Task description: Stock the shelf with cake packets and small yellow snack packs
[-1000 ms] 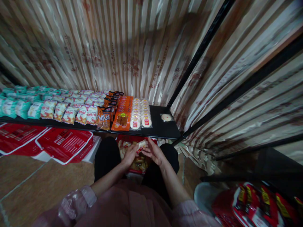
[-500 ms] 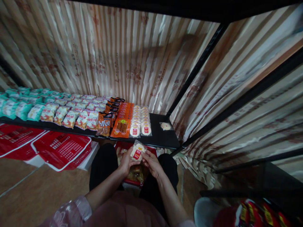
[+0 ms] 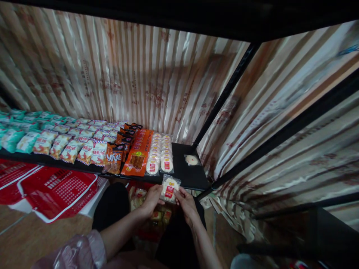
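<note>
Head view takes in a long black shelf [image 3: 181,158] running left to right across the far side of the hands. Near its right end stand two rows of round wrapped packets, a left row [image 3: 153,154] and a right row [image 3: 166,153], with a flat orange bag [image 3: 137,156] just beside them on the left. The left hand [image 3: 152,198] and the right hand [image 3: 185,200] are both closed on one wrapped packet [image 3: 169,184], the left at its left side, the right pinching its lower right edge. That packet lies at the far side of both hands, between them, directly on the near side of the right row; whether it touches the shelf edge cannot be told. Being round, it has no long axis. Its red label [image 3: 169,191] faces up. The right hand is nearer to a lone packet [image 3: 192,160] at the shelf's right end.
</note>
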{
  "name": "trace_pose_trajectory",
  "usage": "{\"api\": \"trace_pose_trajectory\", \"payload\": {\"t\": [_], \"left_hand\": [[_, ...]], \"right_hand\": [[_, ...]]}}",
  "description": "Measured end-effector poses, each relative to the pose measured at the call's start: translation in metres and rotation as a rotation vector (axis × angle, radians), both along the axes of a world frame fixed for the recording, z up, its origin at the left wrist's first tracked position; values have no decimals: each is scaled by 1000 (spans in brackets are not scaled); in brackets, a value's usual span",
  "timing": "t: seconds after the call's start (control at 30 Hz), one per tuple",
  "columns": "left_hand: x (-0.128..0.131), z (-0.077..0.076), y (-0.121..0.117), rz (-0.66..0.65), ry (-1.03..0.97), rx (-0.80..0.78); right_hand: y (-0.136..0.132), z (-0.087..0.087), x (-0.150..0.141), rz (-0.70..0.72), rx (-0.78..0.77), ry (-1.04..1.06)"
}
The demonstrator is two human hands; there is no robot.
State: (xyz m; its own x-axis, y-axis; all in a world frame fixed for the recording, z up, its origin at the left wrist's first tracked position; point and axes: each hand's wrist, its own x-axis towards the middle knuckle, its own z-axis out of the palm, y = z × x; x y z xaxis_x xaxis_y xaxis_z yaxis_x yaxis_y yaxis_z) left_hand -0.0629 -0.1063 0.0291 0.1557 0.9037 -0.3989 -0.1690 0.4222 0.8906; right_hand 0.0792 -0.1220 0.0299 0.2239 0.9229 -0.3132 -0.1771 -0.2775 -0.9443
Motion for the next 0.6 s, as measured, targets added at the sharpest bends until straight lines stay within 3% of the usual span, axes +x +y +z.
{"api": "trace_pose_trajectory", "payload": {"t": [0.1, 0.27, 0.4, 0.6], "left_hand": [[11, -7, 18, -87, 201, 141], [32, -10, 51, -76, 533, 349], [48, 2, 73, -119, 661, 415], [69, 27, 101, -157, 671, 411]], "right_hand": [[11, 6, 16, -12, -4, -2], [33, 7, 38, -37, 18, -4], [55, 5, 52, -63, 1, -24], [96, 12, 72, -101, 96, -104]]}}
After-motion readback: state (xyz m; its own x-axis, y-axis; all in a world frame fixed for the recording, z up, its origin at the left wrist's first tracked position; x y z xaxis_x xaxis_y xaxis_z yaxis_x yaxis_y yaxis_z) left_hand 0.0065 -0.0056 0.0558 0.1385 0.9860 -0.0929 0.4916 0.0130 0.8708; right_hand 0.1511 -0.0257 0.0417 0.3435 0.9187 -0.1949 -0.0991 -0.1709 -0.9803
